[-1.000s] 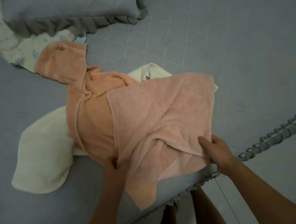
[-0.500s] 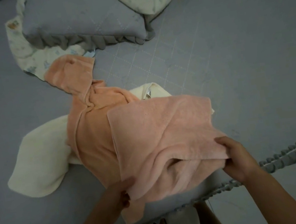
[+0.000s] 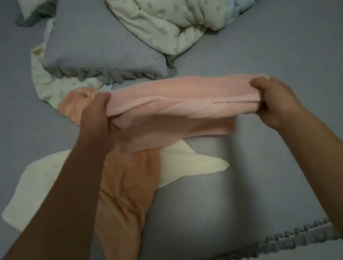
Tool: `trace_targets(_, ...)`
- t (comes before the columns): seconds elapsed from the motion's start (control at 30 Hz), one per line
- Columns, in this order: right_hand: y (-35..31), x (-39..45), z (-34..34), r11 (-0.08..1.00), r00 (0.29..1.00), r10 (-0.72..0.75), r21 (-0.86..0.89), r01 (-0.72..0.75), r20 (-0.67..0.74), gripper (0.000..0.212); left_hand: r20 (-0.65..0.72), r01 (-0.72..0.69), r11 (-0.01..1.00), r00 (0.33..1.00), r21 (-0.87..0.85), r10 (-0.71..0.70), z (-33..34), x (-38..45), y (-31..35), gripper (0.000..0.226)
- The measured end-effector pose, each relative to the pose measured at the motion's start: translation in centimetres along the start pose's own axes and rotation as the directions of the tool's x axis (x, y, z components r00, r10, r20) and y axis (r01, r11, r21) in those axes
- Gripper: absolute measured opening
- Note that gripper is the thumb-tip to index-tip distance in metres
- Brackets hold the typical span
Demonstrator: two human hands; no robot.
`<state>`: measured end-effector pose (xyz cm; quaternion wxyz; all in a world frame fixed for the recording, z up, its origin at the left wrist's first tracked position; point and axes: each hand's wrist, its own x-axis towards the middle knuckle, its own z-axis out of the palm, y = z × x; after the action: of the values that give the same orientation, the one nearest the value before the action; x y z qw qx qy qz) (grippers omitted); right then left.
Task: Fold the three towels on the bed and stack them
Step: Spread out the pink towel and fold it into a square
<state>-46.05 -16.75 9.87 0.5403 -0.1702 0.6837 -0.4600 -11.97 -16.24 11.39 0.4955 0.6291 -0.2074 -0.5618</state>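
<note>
2 hands, left hand (image 3: 96, 117) and right hand (image 3: 273, 98), clenched on pink towel (image 3: 180, 103) ends above bed (image 3: 293, 155).

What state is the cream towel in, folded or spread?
Unfolded: the cream towel lies loosely spread on the bed, partly under the orange towel.

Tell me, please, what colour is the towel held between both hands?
Light pink towel, clearest in the head view.

Two bare forearms, no sleeves in view, left hand (image 3: 96, 117), right hand (image 3: 273, 98), no rings
</note>
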Motion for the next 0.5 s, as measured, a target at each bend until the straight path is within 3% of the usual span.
trace_targets(0.13, -4.4, 1.0, -1.1, 0.994, 0.994, -0.11, 0.006, 0.11, -0.026, 0.005, -0.057, -0.03, 0.996, 0.998, -0.09, 0.025, 2.7, 0.3, 1.9, 0.028)
trace_targets(0.23, -3.3, 2.1, -2.8, 0.988, 0.99, -0.136, -0.073, 0.133, -0.036, 0.009, -0.07, 0.003, 0.999, 0.998, 0.041, 0.0, 2.5, -0.1, -1.9, 0.027)
trace_targets(0.33, 1.8, 3.6, -5.5, 0.971, 0.993, -0.079, -0.231, 0.055, -0.093, 0.012, -0.068, 0.228, 0.962, 0.973, 0.152, -0.22, 1.4, -1.2, -9.1, 0.016)
trace_targets(0.4, 6.6, 4.5, -7.6, 0.944, 0.99, 0.031, -0.322, -0.075, -0.138, 0.014, -0.054, 0.414, 0.897, 0.91, 0.157, -0.411, 0.5, -2.3, -14.5, 0.021)
trace_targets(0.5, 13.4, 4.8, -10.7, 0.827, 0.976, 0.147, -0.521, -0.211, -0.162, 0.017, -0.084, 0.529, 0.82, 0.847, 0.221, -0.524, -0.1, -4.0, -21.0, 0.032)
